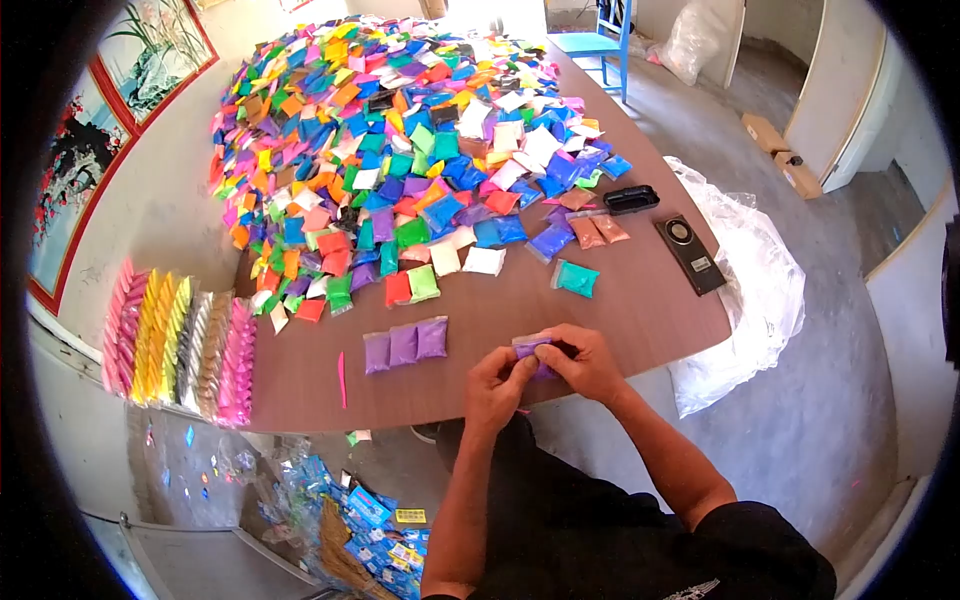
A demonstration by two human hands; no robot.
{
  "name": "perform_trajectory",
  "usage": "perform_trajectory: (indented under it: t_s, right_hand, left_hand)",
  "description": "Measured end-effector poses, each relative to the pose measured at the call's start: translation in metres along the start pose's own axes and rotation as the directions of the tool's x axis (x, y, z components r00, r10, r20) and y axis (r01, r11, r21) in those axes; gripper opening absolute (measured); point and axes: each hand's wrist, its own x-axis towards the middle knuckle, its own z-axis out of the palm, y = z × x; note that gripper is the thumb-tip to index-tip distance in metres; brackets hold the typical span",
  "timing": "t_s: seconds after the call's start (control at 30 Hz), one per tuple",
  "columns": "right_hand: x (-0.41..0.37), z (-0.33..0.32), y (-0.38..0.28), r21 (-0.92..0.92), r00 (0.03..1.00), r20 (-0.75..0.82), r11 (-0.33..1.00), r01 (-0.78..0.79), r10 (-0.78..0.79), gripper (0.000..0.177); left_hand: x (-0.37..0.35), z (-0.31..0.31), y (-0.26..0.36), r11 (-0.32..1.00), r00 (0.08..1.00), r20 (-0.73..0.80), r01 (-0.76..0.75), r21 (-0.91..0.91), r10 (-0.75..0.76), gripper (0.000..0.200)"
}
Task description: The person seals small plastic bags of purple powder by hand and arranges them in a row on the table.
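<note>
Near the front edge of the brown table [640,345], my left hand [493,385] and my right hand [585,362] pinch a small purple packet [530,346] between them. Fingers of both hands cover part of it. To the left, three purple packets [404,345] lie side by side on the table. A thin pink stick [342,380] rests left of those. Beyond my hands, a teal packet [576,279] lies flat. A large heap of colourful packets [400,140] spreads over the far part of the table.
Rows of bundled packets [180,345] stand at the left. A black tray [631,200] and a dark device [690,255] lie at the right edge, beside clear plastic [745,290]. A blue chair [590,43] stands behind; wrappers [370,510] lie below the front edge.
</note>
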Motion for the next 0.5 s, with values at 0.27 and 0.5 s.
perform_trajectory:
  t_s: [0.27, 0.5]
  right_hand:
    - [-0.001, 0.001, 0.002, 0.155, 0.994, -0.095, 0.987, -0.039, 0.055, 0.017]
    - [-0.002, 0.005, 0.003, -0.081, 0.998, -0.037, 0.996, 0.038, -0.041, 0.025]
  left_hand:
    - [0.001, 0.004, -0.01, 0.989, 0.997, 0.017, -0.072, 0.129, 0.07, 0.021]
    - [0.001, -0.004, -0.021, 0.999, 1.0, 0.02, -0.022, -0.043, 0.023, 0.02]
